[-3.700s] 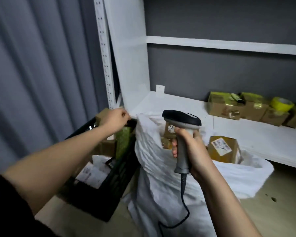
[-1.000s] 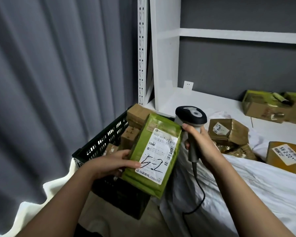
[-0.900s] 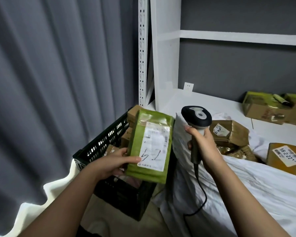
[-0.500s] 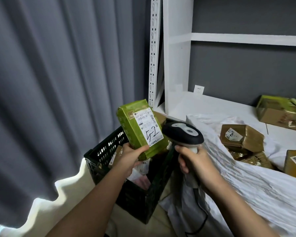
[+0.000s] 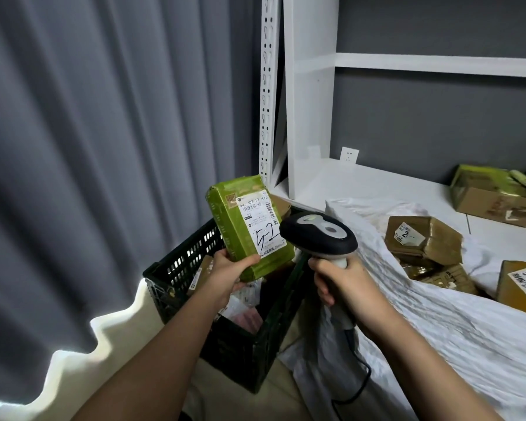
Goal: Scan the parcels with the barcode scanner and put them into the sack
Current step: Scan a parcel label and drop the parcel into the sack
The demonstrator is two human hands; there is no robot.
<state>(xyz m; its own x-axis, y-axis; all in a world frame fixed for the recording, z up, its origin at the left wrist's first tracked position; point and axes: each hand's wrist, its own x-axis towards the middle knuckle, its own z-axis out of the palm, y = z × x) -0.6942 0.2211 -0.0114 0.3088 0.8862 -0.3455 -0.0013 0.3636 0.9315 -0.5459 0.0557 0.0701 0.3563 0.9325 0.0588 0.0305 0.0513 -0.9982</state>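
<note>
My left hand grips the lower end of a green parcel and holds it upright above the black crate, its white label marked "5-2" turned toward the scanner. My right hand is closed around the grey handle of the barcode scanner, whose black head sits right beside the label, pointing at it. The white sack lies open to the right with several brown parcels inside it.
A black plastic crate with more parcels stands on the floor below the green parcel. Grey curtains hang at the left. A white shelf behind the sack carries taped cardboard boxes. The scanner cable hangs down beside the sack.
My left hand lifted the green parcel out of the crate and tilted its label toward the scanner. My right hand brought the scanner head close to the label.
</note>
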